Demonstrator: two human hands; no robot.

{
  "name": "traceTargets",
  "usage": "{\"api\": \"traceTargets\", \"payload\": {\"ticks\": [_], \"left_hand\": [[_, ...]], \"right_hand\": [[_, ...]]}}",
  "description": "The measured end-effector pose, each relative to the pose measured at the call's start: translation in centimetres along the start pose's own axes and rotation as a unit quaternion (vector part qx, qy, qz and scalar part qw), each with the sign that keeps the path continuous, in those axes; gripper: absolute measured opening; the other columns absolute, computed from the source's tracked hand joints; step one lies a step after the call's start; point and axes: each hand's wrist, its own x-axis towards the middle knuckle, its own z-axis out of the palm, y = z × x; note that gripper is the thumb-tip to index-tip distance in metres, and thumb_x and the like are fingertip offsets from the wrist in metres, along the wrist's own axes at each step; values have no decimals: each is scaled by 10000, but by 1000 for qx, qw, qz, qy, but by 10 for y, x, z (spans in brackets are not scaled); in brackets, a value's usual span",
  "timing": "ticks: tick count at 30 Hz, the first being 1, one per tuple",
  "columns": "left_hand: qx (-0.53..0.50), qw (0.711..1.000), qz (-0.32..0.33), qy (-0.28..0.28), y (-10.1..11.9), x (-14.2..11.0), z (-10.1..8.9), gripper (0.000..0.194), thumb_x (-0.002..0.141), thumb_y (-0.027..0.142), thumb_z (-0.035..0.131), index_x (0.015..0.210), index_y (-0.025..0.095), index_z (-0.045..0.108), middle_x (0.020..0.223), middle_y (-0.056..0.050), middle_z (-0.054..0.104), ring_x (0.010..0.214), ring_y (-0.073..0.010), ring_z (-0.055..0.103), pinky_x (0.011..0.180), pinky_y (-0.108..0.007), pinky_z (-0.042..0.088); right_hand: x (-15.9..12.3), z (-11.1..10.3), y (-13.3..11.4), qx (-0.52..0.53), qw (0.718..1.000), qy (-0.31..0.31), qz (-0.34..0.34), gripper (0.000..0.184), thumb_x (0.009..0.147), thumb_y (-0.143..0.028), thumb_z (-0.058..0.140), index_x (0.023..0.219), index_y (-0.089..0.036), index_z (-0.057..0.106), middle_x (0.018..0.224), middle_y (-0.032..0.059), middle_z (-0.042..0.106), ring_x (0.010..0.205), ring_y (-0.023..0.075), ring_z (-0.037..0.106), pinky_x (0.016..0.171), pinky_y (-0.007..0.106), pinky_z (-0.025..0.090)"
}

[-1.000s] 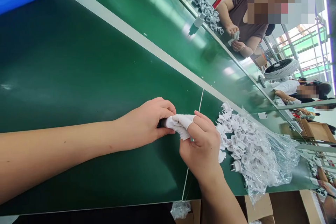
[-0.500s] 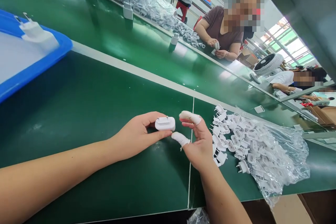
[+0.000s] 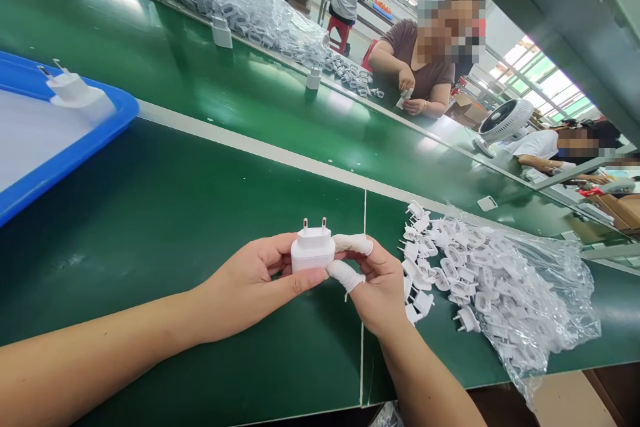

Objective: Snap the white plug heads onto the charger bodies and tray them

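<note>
A white two-pin charger plug [image 3: 313, 250] is held over the green bench, its metal pins pointing up and away. My left hand [image 3: 273, 273] is closed on its left side, with the thumb along the near face. From the right, my right hand [image 3: 373, 277] pinches the charger's edge between thumb and forefinger, both wrapped in white tape. Just beyond the right hand lies a heap of white plug covers [image 3: 453, 260], partly inside a clear plastic bag [image 3: 555, 287].
At the left stands a blue tray [image 3: 60, 167] holding another white charger [image 3: 80, 93]. Beyond a pale strip, the green conveyor belt [image 3: 250, 93] carries several white pieces. Across it a co-worker [image 3: 425, 73] handles a small white part. A white fan [image 3: 505, 120] is at the right.
My right hand came off the charger, opened, then closed on its right edge again. The charger has tipped so its pins show upright. My view has swung left, showing more of the tray.
</note>
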Motion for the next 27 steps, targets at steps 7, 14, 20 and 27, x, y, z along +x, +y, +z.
{"api": "traceTargets", "payload": {"ticks": [7, 14, 20, 27], "left_hand": [[-19, 999, -37, 17, 5, -6, 2, 617, 881, 718, 896, 1300, 272, 812, 891, -27, 747, 741, -185, 620, 726, -332, 596], [-53, 997, -44, -32, -2, 6, -3, 747, 936, 894, 714, 1164, 184, 730, 787, -7, 644, 653, -136, 538, 592, -267, 441], [-50, 992, -98, -65, 40, -10, -12, 738, 838, 863, 836, 1077, 175, 715, 883, -57, 745, 745, -190, 700, 645, -304, 562], [131, 886, -13, 444, 104, -48, -104, 612, 892, 742, 828, 1103, 169, 786, 1195, -136, 847, 1160, -333, 781, 1054, -462, 652]], "right_hand": [[-2, 3, 3, -8, 1000, 10, 14, 248, 867, -224, 868, 1109, -276, 881, 989, 37, 886, 783, 186, 804, 785, 359, 737], [-8, 7, 9, 1, 999, 21, 24, 255, 849, -196, 886, 1085, -293, 888, 956, 11, 866, 752, 156, 766, 809, 333, 698], [-16, 9, 6, 28, 991, 18, 132, 232, 858, -346, 908, 1083, -292, 902, 1007, 43, 859, 900, 215, 789, 933, 399, 686], [-22, 15, -3, 36, 991, -43, 121, 180, 902, -356, 839, 1067, -323, 903, 965, 50, 818, 880, 228, 775, 571, 275, 654]]}}
